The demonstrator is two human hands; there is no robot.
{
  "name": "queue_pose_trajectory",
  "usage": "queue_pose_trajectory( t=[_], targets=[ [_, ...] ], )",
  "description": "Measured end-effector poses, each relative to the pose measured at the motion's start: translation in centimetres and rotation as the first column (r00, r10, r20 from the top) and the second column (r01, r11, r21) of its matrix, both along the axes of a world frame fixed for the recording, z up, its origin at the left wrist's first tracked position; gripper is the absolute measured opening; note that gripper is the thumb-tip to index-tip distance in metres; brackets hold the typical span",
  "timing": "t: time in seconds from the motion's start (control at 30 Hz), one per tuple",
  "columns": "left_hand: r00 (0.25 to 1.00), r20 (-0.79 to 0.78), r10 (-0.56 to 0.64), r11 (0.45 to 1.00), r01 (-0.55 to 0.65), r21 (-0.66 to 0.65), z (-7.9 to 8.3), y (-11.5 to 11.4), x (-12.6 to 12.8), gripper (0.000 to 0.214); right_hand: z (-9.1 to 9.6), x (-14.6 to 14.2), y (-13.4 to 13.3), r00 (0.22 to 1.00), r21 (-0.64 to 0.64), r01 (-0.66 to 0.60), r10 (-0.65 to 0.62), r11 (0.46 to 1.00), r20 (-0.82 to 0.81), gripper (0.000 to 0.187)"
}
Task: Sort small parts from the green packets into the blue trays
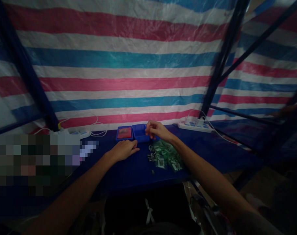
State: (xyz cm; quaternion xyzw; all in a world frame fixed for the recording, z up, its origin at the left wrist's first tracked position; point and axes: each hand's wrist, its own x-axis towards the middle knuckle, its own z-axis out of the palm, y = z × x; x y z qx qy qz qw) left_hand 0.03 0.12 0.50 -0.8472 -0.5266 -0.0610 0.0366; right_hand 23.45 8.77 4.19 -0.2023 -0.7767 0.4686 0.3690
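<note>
My left hand [123, 150] hovers over or rests on the table just in front of a blue bin [117, 134], palm down. Its thumb and fingers look apart, with nothing visible in them. Inside that bin lies something flat and red [125, 132]. My right hand [158, 130] is raised at the right side of a second blue bin [140, 130], its fingers curled in a pinch; whatever they hold is too small to make out. Below my right wrist lie small clear and greenish plastic bags [161, 160] with metallic-looking pieces, and loose small dark-and-silver parts [152, 153].
A white power strip [196, 126] with plugs and cables lies at the back right; another power strip [81, 133] is at the back left. Blue frame posts [215, 65] stand before a striped tarp [128, 58]. The left side is pixelated.
</note>
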Motion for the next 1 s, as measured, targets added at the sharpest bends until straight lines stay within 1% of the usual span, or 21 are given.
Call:
queue_pose_trajectory(
  t=[0.13, 0.23, 0.37, 0.47, 0.53, 0.6, 0.63, 0.67, 0.73, 0.8, 0.9, 1.0],
  targets=[
    [1.0, 0.01, -0.001, 1.0, 0.001, -0.011, 0.1, -0.1, 0.1, 0.029, 0.2, 0.2, 1.0, 1.0, 0.027, -0.008, 0.008, 1.0, 0.022, 0.03],
    [1.0, 0.015, 0.002, 1.0, -0.002, -0.02, 0.2, -0.1, 0.2, 0.028, 1.0, 0.5, 2.4, 0.997, 0.076, 0.013, -0.018, 0.997, 0.07, 0.031],
    [1.0, 0.01, -0.001, 1.0, 0.002, -0.019, 0.2, -0.1, 0.2, 0.027, 2.1, 0.9, 4.4, 0.992, 0.147, 0.096, -0.107, 0.984, 0.07, 0.026],
    [1.0, 0.0, -0.002, 1.0, 0.002, -0.007, 0.1, 0.0, 0.1, 0.028, 1.8, 1.0, 5.4, 0.982, 0.178, 0.187, -0.191, 0.966, 0.004, 0.025],
    [1.0, -0.005, 0.001, 1.0, -0.001, -0.006, 0.1, 0.0, 0.1, 0.028, 0.9, 1.2, 5.7, 0.956, 0.203, 0.292, -0.282, 0.935, -0.075, 0.027],
    [1.0, -0.01, 0.003, 1.0, -0.003, -0.009, 0.1, 0.0, 0.0, 0.028, -0.2, 1.5, 5.8, 0.905, 0.262, 0.424, -0.393, 0.867, -0.166, 0.027],
    [1.0, -0.016, 0.007, 1.0, -0.007, -0.005, 0.1, 0.0, 0.1, 0.028, -0.7, 1.7, 5.7, 0.88, 0.297, 0.474, -0.433, 0.829, -0.196, 0.026],
    [1.0, -0.023, 0.006, 1.0, -0.006, -0.007, 0.2, -0.1, 0.1, 0.028, -1.1, 1.9, 5.6, 0.87, 0.337, 0.494, -0.453, 0.801, -0.198, 0.025],
    [0.999, -0.033, 0.009, 1.0, -0.009, 0.003, 0.2, -0.1, 0.1, 0.028, -1.6, 2.3, 5.3, 0.856, 0.413, 0.512, -0.484, 0.753, -0.179, 0.025],
    [0.999, -0.039, 0.014, 1.0, -0.013, 0.01, 0.3, -0.1, 0.1, 0.029, -1.8, 2.5, 4.8, 0.848, 0.462, 0.514, -0.509, 0.723, -0.148, 0.027],
    [0.999, -0.038, 0.014, 1.0, -0.013, 0.007, 0.2, 0.0, 0.1, 0.03, -1.8, 2.5, 4.3, 0.854, 0.504, 0.493, -0.505, 0.709, -0.125, 0.027],
    [1.0, -0.022, 0.002, 1.0, -0.001, 0.012, 0.2, 0.0, 0.0, 0.032, -2.0, 2.1, 3.8, 0.879, 0.564, 0.426, -0.47, 0.708, -0.074, 0.027]
  ],
)
